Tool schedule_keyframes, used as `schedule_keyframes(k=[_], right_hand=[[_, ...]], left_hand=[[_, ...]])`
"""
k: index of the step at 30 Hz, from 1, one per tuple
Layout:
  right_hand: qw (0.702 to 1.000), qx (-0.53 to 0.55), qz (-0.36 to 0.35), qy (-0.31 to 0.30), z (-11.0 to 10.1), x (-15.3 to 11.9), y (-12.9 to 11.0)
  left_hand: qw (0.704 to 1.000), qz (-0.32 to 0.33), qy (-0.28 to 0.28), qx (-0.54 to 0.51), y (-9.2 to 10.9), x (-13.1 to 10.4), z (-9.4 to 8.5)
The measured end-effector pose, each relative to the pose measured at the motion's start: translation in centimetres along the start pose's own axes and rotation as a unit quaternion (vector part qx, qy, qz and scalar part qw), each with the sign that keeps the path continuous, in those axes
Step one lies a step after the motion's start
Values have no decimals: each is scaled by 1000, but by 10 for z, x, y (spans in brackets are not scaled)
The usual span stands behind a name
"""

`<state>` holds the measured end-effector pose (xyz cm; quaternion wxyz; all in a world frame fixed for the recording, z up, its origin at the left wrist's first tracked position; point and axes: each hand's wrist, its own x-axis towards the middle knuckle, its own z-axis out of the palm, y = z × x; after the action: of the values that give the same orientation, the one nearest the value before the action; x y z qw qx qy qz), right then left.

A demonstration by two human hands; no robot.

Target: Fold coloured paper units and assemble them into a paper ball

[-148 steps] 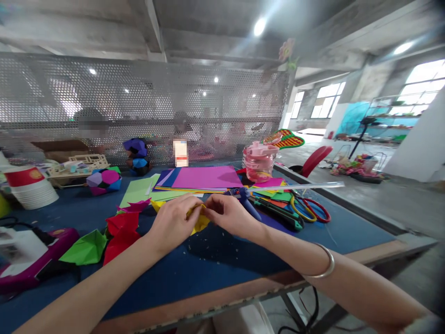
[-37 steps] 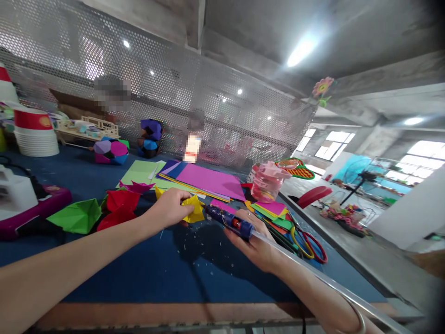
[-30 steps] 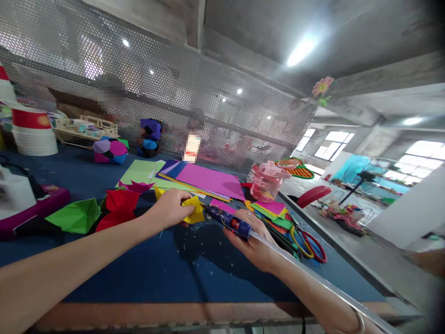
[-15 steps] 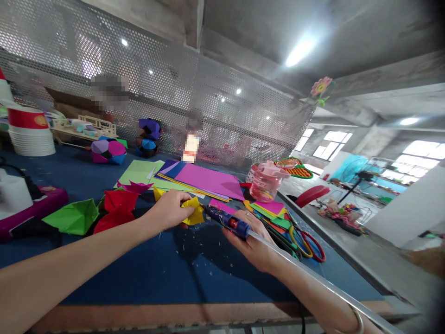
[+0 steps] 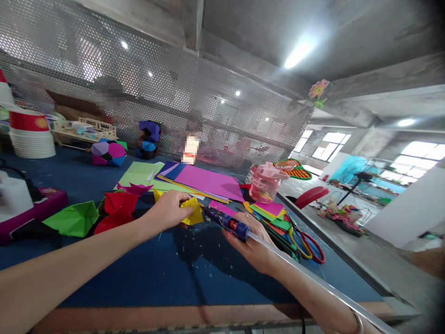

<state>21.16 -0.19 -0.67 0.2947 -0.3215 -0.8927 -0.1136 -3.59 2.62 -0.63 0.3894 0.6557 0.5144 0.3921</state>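
Observation:
My left hand pinches a folded yellow paper piece over the middle of the table. In my right hand is a dark blue glue gun, a long clear glue stick running out of its back end. The gun's nozzle points left and meets the right side of the yellow paper; whether glue is coming out is too small to see. Left of my left hand lie folded red paper pieces, a green folded piece and a magenta one.
Coloured paper sheets lie behind my hands. Scissors and small paper squares are at the right, near a pink-lidded jar. Paper balls, stacked paper cups and a purple power strip stand at the left.
Almost nothing differs. Both hands hold the yellow paper and the glue gun in nearly the same place, and the view has shifted very slightly.

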Motion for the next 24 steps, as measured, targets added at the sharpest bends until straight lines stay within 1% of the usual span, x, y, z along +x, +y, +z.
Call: schedule_keyframes(k=[6,9,14,16,19,24], right_hand=[[1000,5,-1,-4,-1,-1,1],[1000,12,3,-12,-2,0,0],[1000,16,-2,-13,-3,1,0],[1000,17,1,-16,-3,1,1],[999,19,15,-23,-3,0,2],[998,-1,66,-5,-3,1,7]], left_hand=[[1000,7,2,-1,-5,5,0],[1000,6,12,-3,-8,7,0],[999,33,20,2,-11,8,-2],[999,34,21,-3,-12,8,-3],[999,26,28,-24,-11,8,-4],[998,18,32,-53,-7,6,-5]])
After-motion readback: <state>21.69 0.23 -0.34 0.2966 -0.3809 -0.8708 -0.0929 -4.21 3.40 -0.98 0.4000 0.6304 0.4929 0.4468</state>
